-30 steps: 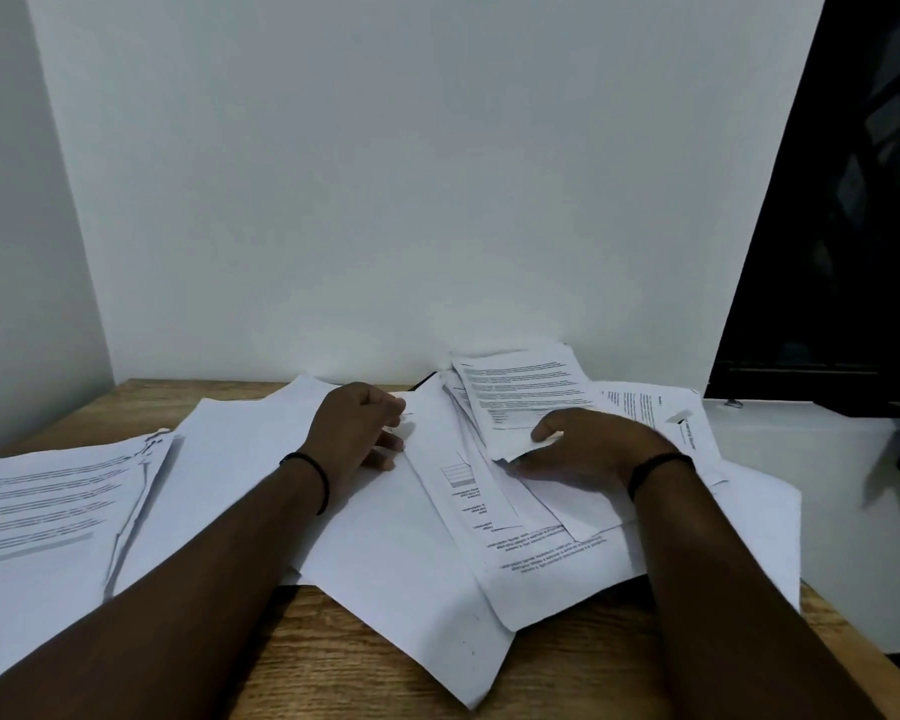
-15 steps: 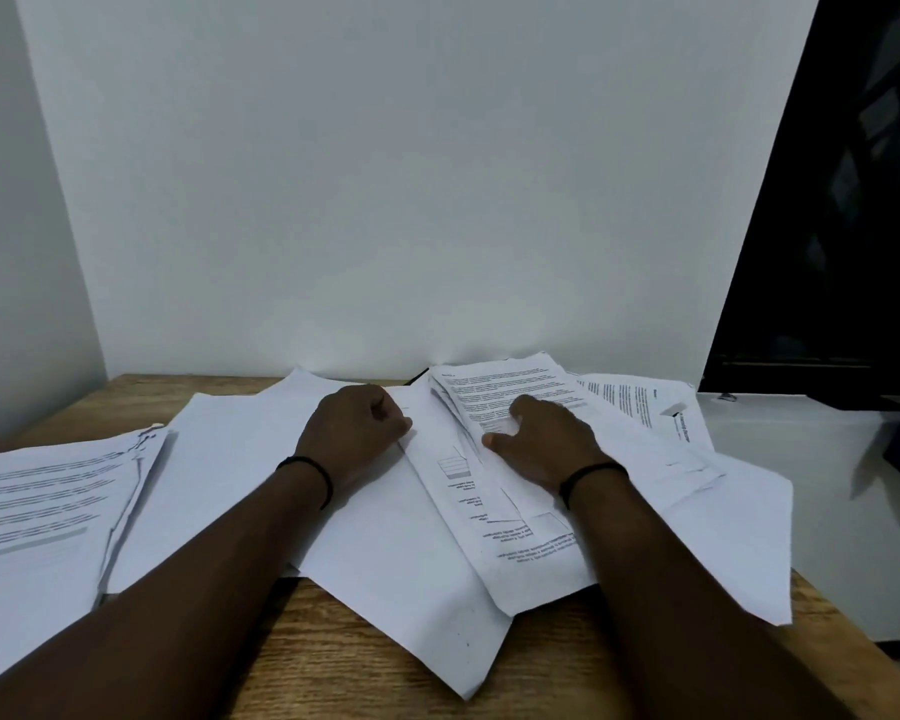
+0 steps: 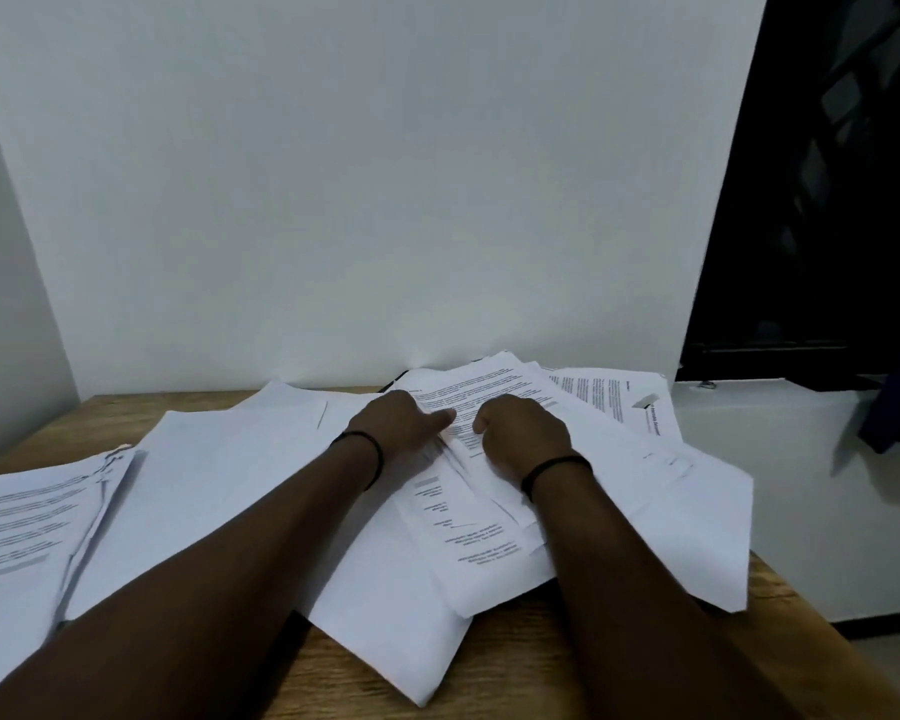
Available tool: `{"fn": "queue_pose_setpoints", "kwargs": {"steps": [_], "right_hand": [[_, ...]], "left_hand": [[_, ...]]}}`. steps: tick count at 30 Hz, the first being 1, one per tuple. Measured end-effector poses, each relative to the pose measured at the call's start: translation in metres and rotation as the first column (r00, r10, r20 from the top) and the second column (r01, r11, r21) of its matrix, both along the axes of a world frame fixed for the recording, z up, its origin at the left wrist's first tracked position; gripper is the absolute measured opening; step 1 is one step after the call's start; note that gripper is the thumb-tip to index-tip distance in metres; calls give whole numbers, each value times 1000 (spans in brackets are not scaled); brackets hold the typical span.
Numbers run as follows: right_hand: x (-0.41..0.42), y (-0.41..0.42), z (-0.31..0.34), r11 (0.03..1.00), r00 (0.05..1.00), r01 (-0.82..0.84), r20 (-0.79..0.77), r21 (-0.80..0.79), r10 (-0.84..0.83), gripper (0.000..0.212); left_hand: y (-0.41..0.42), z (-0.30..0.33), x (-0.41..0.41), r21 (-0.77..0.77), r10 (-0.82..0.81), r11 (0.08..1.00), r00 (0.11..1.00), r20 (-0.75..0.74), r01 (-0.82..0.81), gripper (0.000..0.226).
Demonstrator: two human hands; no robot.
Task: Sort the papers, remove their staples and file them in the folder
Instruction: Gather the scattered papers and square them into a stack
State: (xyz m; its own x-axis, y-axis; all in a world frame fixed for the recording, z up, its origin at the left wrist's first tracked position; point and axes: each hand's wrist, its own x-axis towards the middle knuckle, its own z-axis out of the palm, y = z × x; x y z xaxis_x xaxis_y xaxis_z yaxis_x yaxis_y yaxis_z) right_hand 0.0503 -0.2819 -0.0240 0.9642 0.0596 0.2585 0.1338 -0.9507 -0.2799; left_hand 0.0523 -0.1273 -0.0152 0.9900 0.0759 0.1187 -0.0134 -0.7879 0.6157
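We see both hands side by side on a printed sheet [image 3: 494, 392] at the top of the messy pile of papers [image 3: 489, 543] — the left hand [image 3: 401, 423] has its fingers curled and its thumb poking toward 3 o'clock onto the page, and the right hand [image 3: 523, 433] curls its fingers down on the same sheet, but we cannot tell if either one really pinches it. The pile covers the wooden table [image 3: 500, 678], another stack of papers [image 3: 27, 522] lies at 9 o'clock — a white wall [image 3: 385, 174] stands at 12 o'clock and a dark window [image 3: 827, 200] at 2 o'clock.
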Motion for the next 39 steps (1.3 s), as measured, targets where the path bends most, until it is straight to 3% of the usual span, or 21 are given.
{"fn": "queue_pose_setpoints", "kwargs": {"steps": [2, 4, 7, 12, 14, 16, 18, 21, 23, 24, 26, 29, 33, 39], "right_hand": [[3, -2, -2, 1000, 1000, 16, 19, 4, -16, 31], [4, -2, -3, 1000, 1000, 13, 27, 15, -14, 32], [4, -2, -4, 998, 999, -4, 48, 58, 1, 34], [7, -7, -6, 960, 991, 60, 97, 273, -90, 29], [10, -10, -5, 917, 961, 88, 208, 388, -181, 34], [10, -12, 2, 841, 855, 24, 425, 541, -298, 36], [13, -14, 12, 771, 771, -79, 529, 632, -354, 46], [8, -18, 42, 677, 870, -135, 413, 723, -268, 84], [-1, -21, 65, 547, 938, -187, 314, 816, -148, 99], [-6, -22, 75, 453, 954, -226, 291, 862, -77, 96], [-15, -26, 93, 300, 939, -331, 344, 894, 12, 69], [-32, -30, 120, 235, 851, -507, 525, 829, -17, 36], [-50, -43, 118, 89, 831, -555, 556, 827, 19, 45], [-68, -63, 53, 125, 902, -427, 412, 896, 127, 47]], "left_hand": [[-17, 4, 11, -286, 60, 956, 998, -20, -63, 34], [-26, 9, 17, -536, 119, 832, 990, -76, -141, 21], [-31, 9, 35, -599, 167, 779, 982, -90, -188, 46], [-38, 9, 37, -655, 236, 721, 969, -74, -226, 15], [-32, 8, 31, -735, 207, 664, 978, -1, -142, 9], [-20, 17, 20, -860, 98, 510, 992, 74, 14, 18], [-1, 33, 6, -901, -55, 387, 980, 191, 197, 31], [25, 67, -19, -906, -156, 258, 940, 302, 334, 37], [37, 87, -35, -895, -175, 208, 915, 364, 395, 41], [41, 96, -43, -886, -179, 203, 905, 386, 418, 42], [41, 112, -55, -850, -179, 257, 887, 427, 461, 41], [34, 138, -67, -767, -160, 335, 835, 527, 547, 48], [25, 143, -70, -672, -194, 395, 772, 606, 627, 53], [11, 60, -73, -733, -263, 406, 837, 479, 547, 65]]}}
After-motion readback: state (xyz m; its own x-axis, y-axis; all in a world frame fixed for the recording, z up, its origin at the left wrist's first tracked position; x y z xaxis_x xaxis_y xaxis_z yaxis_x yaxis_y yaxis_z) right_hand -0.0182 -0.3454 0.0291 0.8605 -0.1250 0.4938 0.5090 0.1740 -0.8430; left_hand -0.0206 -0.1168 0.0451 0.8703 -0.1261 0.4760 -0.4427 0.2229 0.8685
